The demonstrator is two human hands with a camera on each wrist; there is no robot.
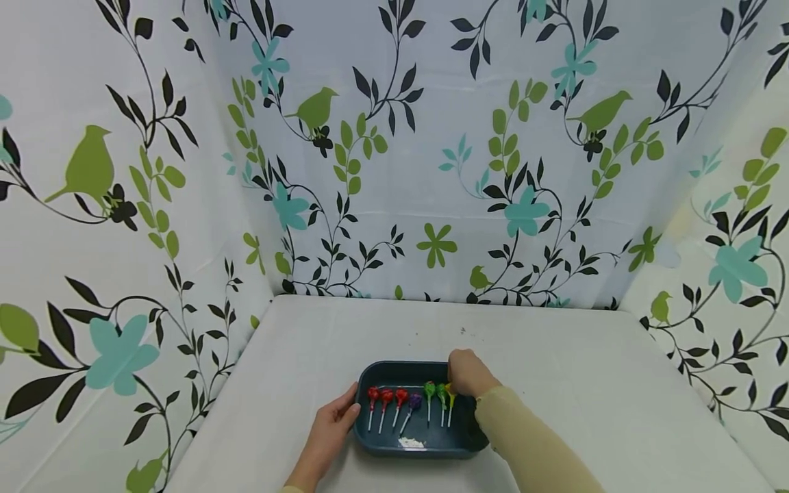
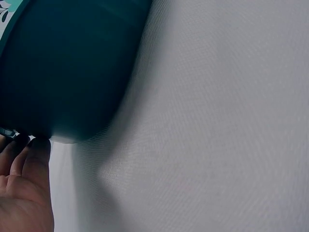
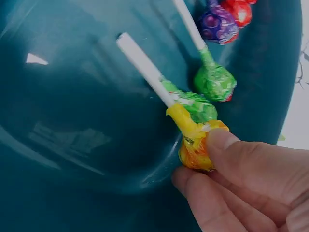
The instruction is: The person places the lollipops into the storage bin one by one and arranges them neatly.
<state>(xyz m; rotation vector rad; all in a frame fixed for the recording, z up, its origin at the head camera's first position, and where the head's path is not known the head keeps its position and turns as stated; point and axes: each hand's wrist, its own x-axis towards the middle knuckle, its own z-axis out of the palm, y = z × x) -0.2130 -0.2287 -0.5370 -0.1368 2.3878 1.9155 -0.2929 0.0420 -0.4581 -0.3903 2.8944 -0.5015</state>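
Note:
A dark blue-green tray (image 1: pixel 382 445) stands on the white table with a row of wrapped lollipops inside. From left to right lie three red lollipops (image 1: pixel 386 397), a purple lollipop (image 1: pixel 414 402), two green lollipops (image 3: pixel 215 82) and a yellow lollipop (image 3: pixel 193 145). My right hand (image 3: pixel 251 179) pinches the yellow one by its wrapped head, between thumb and fingers, its white stick pointing away. That head overlaps the neighbouring green one in the right wrist view. At the tray's left end, my left hand (image 1: pixel 331 428) grips the rim, fingertips against the outer wall in the left wrist view.
White table surface (image 1: pixel 308 342) surrounds the tray. A patterned curtain (image 1: pixel 431 171) with birds, leaves and flowers hangs behind the table and along both sides. Light glares off the tray's floor near its front wall.

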